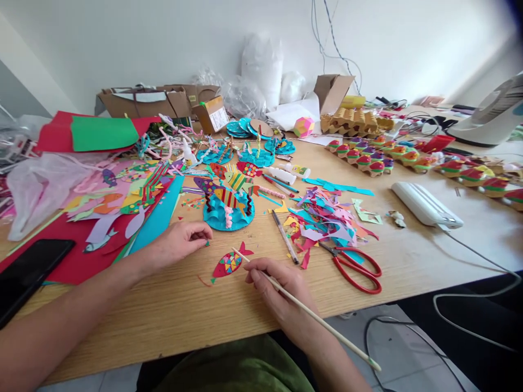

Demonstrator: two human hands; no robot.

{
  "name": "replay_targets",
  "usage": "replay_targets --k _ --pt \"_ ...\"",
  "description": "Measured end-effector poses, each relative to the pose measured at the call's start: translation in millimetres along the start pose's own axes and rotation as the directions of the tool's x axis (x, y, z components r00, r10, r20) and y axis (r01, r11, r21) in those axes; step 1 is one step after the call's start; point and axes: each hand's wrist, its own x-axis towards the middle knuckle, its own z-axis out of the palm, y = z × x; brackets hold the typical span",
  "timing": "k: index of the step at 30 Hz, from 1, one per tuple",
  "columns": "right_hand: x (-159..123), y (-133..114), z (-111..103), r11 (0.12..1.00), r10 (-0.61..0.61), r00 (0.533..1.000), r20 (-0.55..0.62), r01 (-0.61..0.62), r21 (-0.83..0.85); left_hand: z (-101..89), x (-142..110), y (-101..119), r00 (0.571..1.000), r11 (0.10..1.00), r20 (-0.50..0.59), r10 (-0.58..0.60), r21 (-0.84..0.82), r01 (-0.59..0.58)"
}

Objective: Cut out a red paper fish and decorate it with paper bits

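Observation:
My right hand (pixel 280 286) grips a thin pale wooden stick (pixel 310 313), its tip over the tail of a red paper fish (pixel 227 265). Colourful small paper pieces cover the fish's middle as it lies flat on the table. Left of the fish, my left hand (pixel 183 238) is closed in a pinch, a tiny green paper piece (pixel 207 243) at its fingertips. Just beyond stands a round blue base (pixel 216 222) with upright striped and spotted paper fish (pixel 229 197). Thin red and green paper scraps (pixel 205 281) lie beside the red fish.
Red-handled scissors (pixel 359 269), a pen (pixel 285 237) and a pile of paper scraps (pixel 322 218) lie to the right. A white power bank (pixel 427 204) trails a cable. Coloured paper sheets (pixel 157 218) and a black phone (pixel 35 272) are at left. Painted egg-carton pieces (pixel 363 158) stand farther back.

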Motion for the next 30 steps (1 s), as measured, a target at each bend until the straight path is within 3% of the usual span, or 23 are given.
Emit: replay_targets --k 12,23,30 --pt "2.5 -5.3 8.2 0.999 -0.040 0.999 0.033 0.041 -0.033 -5.1 -9.8 -12.5 0.999 1.000 -0.038 -0.027 -0.004 0.026" --pt "-5.9 0.2 -1.0 0.998 -0.011 1.000 -0.011 0.011 -0.068 -7.2 -10.4 -26.6 0.997 0.999 -0.067 -0.025 0.045 0.028" --pt "-13.2 -2.4 -0.5 0.999 0.020 0.998 0.052 -0.018 -0.043 -12.8 -14.0 -29.4 0.995 0.994 -0.098 -0.022 0.106 0.032"
